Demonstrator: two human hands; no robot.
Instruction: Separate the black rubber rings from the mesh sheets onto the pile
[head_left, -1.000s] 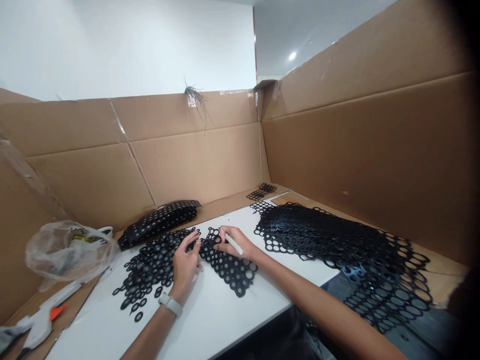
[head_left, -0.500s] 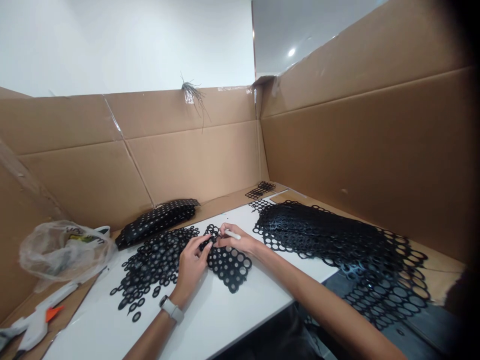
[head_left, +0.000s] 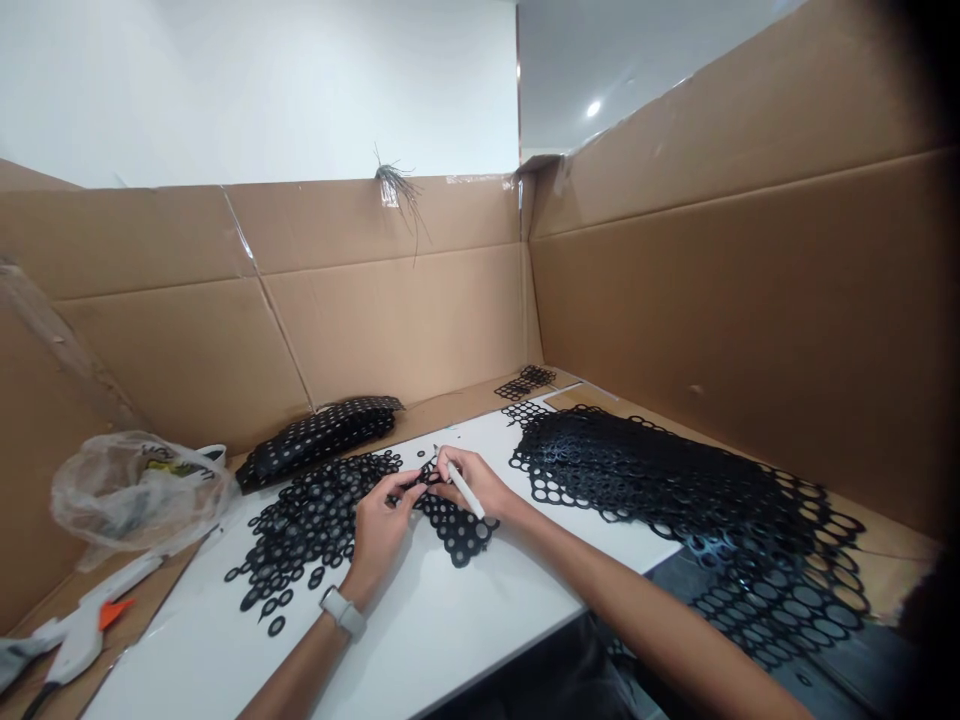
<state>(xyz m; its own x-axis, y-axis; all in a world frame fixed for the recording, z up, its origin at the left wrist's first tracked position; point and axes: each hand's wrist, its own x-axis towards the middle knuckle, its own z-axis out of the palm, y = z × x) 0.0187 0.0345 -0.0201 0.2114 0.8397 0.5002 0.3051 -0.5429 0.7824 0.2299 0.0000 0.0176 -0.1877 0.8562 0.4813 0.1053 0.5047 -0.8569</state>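
My left hand (head_left: 381, 522), with a grey-banded watch on its wrist, pinches the upper left part of a small black sheet of joined rings (head_left: 460, 540). My right hand (head_left: 477, 482) is closed around a slim white pen-like tool (head_left: 466, 492) with a dark pointed tip directed up and away. I cannot tell whether it is a pen or a craft knife. Fingertips of both hands meet over the sheet and hide part of it. Left of my hands lies a heap of loose black rings (head_left: 315, 515). One single ring lies just beyond my fingers.
A big stack of black ring mesh (head_left: 660, 470) covers the right side of the white table (head_left: 525, 590) and hangs over its edge. A dotted black bundle (head_left: 322, 435), a clear plastic bag (head_left: 139, 500) and a white glue gun (head_left: 90, 625) are at left. Cardboard walls (head_left: 405, 320) surround the table.
My right hand has turned the white tool steeper, its tip now showing above my fingers. The sheet has shifted slightly away from me, and a single ring now lies apart beyond it.
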